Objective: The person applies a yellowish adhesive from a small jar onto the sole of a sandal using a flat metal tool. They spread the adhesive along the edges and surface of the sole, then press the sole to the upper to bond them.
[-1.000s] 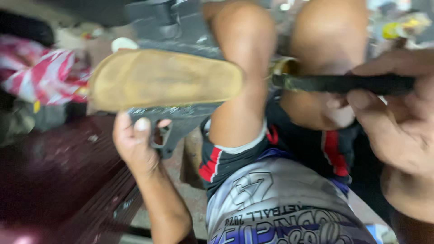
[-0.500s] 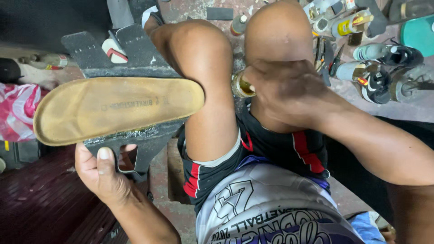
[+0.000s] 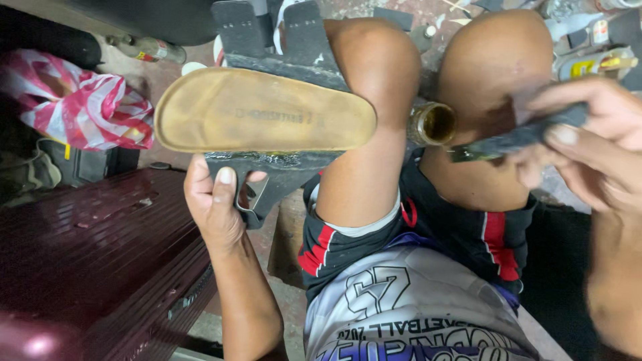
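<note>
light: dim, from above – glare: lower-left surface – blur: frame's right edge

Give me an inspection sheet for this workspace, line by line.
Surface: dark red ribbed bench at left; stained concrete floor beyond.
Job's things: tan cork-footbed sandal with black straps, sole edge glossy; small brass-coloured open can between the knees; dark flat tool with wet tip beside the can.
Clutter: pink-and-white plastic bag; bottle; tubes and containers at top right.
Grippers: left hand grips the sandal's strap; right hand holds the tool.
Cables: nothing seen.
Surroundings: person seated, knees raised.
</note>
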The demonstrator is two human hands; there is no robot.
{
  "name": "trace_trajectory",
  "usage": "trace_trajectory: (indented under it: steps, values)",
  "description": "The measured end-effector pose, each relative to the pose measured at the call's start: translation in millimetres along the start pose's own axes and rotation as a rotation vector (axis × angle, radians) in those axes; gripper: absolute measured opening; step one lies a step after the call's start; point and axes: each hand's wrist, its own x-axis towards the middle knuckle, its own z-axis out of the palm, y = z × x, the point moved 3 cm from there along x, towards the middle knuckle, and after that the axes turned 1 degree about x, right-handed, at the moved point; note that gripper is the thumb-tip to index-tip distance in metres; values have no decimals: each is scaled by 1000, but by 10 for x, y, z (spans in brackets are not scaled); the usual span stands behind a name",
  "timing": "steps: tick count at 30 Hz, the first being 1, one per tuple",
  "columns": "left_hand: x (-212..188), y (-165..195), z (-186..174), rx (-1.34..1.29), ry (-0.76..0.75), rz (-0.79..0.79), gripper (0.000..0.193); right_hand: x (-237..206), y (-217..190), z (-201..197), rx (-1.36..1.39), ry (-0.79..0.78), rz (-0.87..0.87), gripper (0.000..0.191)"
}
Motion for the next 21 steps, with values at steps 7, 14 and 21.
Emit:
trace_trajectory:
  steps: [7, 14, 21]
  values:
    - [-37, 42, -15, 38, -16, 2, 24, -114, -91, 234, 474, -106, -187, 19]
    - [-64, 73, -18, 51, -39, 20, 21, -101, -263, 885, -581, -29, -139, 16]
    - [-41, 96, 2, 54, -42, 27, 23, 238, -23, 1453, -1140, -259, -651, 34]
